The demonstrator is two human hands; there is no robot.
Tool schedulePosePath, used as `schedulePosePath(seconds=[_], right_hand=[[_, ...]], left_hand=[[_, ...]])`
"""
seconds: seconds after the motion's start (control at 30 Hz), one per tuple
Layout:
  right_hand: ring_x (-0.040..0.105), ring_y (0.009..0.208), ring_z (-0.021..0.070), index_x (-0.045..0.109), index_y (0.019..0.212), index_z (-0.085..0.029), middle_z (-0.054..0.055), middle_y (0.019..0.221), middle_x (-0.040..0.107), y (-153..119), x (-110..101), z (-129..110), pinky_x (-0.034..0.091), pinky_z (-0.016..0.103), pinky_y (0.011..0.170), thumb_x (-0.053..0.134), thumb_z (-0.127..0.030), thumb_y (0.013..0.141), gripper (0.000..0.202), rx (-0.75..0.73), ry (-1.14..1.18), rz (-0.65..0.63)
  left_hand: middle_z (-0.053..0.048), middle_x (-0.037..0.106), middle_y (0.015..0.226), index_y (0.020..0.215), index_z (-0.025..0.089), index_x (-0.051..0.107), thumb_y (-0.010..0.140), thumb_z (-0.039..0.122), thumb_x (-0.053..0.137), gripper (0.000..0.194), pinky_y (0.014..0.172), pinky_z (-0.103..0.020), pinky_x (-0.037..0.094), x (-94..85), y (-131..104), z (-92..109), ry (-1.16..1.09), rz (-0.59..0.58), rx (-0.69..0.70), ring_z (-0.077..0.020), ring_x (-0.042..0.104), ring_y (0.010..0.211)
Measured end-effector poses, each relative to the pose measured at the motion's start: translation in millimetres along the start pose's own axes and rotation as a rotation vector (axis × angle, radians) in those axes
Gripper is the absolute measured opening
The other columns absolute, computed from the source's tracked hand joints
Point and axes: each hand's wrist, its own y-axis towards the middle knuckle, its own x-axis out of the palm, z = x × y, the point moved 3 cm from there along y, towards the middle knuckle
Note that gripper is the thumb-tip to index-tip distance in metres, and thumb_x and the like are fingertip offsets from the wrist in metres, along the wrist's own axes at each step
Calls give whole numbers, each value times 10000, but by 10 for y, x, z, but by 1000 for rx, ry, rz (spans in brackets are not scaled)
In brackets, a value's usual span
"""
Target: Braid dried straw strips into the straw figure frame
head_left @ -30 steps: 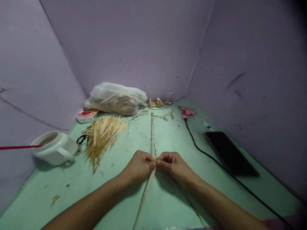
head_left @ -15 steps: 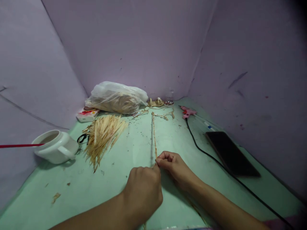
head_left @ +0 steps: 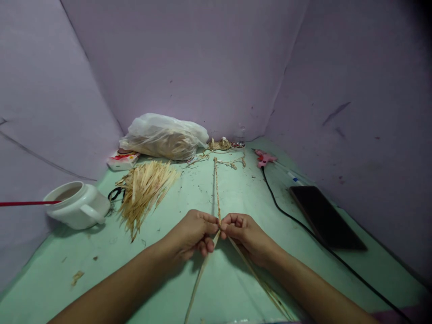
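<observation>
A thin braided straw cord runs from the far middle of the table towards me. At its near end my left hand and my right hand pinch the straw, fingertips almost touching. Below the fingers the loose straw strands part, one towards the lower left and several under my right hand to the lower right. A fanned bundle of flat straw strips lies to the left of my hands.
On the left stand a white mug-like pot and black scissors handles. A plastic bag and a small box sit at the back. On the right are a pink glue gun, its black cord and a dark phone.
My left hand has turned and moved up to the braid's end, uncovering the loose strands. My right hand stays at nearly the same spot, still pinching.
</observation>
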Motion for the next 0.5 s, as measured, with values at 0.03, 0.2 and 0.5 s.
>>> schedulePosePath(seconds=[0.03,0.2,0.5], right_hand=[[426,416,41,517,643,-131,-18,520,555,6,4,1,265,178,423,615,-227,640,137,-5,-1,-9],[467,478,64,501,665,-135,-12,543,555,27,-3,-1,321,192,479,581,-208,656,109,-62,-173,13],[441,528,90,583,713,-154,8,595,550,-124,-28,-68,315,211,498,460,-161,724,124,-531,-976,125]], left_hand=[[-26,565,570,748,85,573,591,200,531,199,340,-186,310,28,24,-32,-46,-64,-7,-67,449,356],[17,464,418,569,102,550,588,209,522,112,305,-172,278,28,62,-76,82,-17,22,-59,398,310],[49,344,384,460,128,486,514,136,475,56,379,-189,193,-6,163,-159,275,210,208,-42,273,386]])
